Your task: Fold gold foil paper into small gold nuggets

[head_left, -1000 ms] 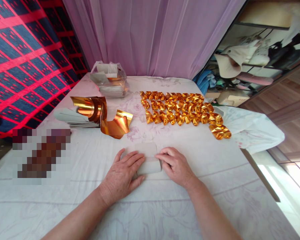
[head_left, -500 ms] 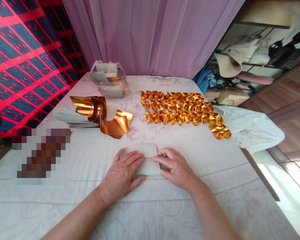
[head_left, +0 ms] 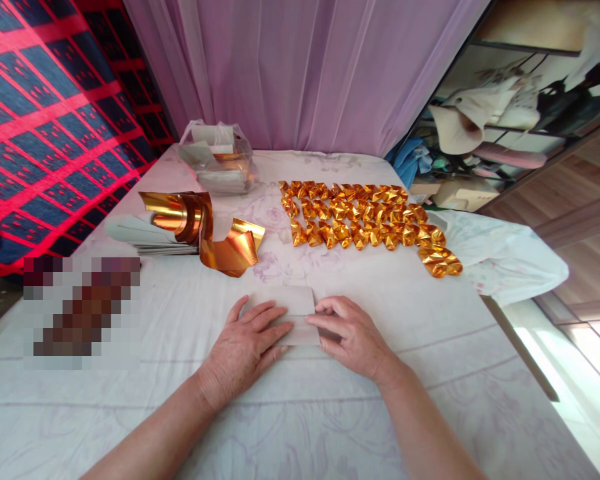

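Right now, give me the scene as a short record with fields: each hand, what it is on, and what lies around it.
left hand: flat, palm down, pressing the left part of the grey paper sheet
right hand: fingers bent, on the sheet's right edge
sheet: lies on the white cloth, partly covered by both hands
far right: rows of folded gold pieces
far left: curled gold foil sheets on a stack of grey paper
back: clear plastic bag of paper
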Tool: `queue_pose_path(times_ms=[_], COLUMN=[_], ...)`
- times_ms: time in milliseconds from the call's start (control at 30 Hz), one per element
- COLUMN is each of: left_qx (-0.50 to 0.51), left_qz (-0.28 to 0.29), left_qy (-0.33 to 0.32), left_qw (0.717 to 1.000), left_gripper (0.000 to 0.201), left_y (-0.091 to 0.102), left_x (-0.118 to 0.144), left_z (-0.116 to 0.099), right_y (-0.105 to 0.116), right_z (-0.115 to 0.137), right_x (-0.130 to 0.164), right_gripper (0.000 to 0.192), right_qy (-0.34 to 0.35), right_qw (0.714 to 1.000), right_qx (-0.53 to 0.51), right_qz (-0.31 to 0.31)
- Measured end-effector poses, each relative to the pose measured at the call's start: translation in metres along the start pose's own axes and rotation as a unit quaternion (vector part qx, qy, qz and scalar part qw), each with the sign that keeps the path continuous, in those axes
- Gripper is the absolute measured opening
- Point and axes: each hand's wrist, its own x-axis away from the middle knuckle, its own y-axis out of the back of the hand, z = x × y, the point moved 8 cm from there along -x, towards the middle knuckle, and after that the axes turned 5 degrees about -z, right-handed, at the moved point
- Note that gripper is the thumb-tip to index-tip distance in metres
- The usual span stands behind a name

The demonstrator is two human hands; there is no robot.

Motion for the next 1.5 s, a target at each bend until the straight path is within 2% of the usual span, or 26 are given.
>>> queue_pose_path(times_ms=[200, 433, 667, 733, 867, 933, 1133, 1500], left_qx=[0.029, 0.086, 0.105, 0.100, 0.070, 0.049, -0.041, -0.102], left_qz=[-0.001, -0.007, -0.054, -0.066, -0.074, -0.071, -0.063, -0.050], left_qy=[0.018, 0.062, 0.098, 0.094, 0.066, 0.039, 0.004, -0.036], left_qw=[0.999, 0.994, 0.988, 0.988, 0.993, 0.996, 0.997, 0.993], left_gripper=[0.029, 0.020, 0.021, 0.024, 0.050, 0.056, 0.038, 0.046], left_y=[0.002, 0.004, 0.006, 0.006, 0.007, 0.008, 0.010, 0.005], left_x=[-0.002, -0.006, -0.007, -0.006, -0.004, -0.004, -0.005, -0.002], left_z=[0.003, 0.012, 0.019, 0.019, 0.015, 0.009, -0.003, -0.014], right_y=[-0.001, -0.001, -0.002, -0.002, -0.004, -0.005, -0.005, -0.007], right_z=[0.001, -0.002, -0.005, -0.005, -0.006, -0.006, -0.006, -0.008], right_x=[0.001, -0.001, -0.004, -0.004, -0.004, -0.004, -0.005, -0.004], right_gripper=[0.014, 0.018, 0.023, 0.024, 0.023, 0.022, 0.022, 0.020], right_qy=[0.005, -0.024, -0.074, -0.081, -0.090, -0.094, -0.091, -0.107], right_qw=[1.000, 0.998, 0.994, 0.993, 0.991, 0.990, 0.990, 0.987], right_qx=[0.003, -0.006, 0.008, 0.016, 0.025, 0.028, 0.030, 0.036], right_qz=[-0.027, -0.056, -0.084, -0.090, -0.099, -0.098, -0.105, -0.111])
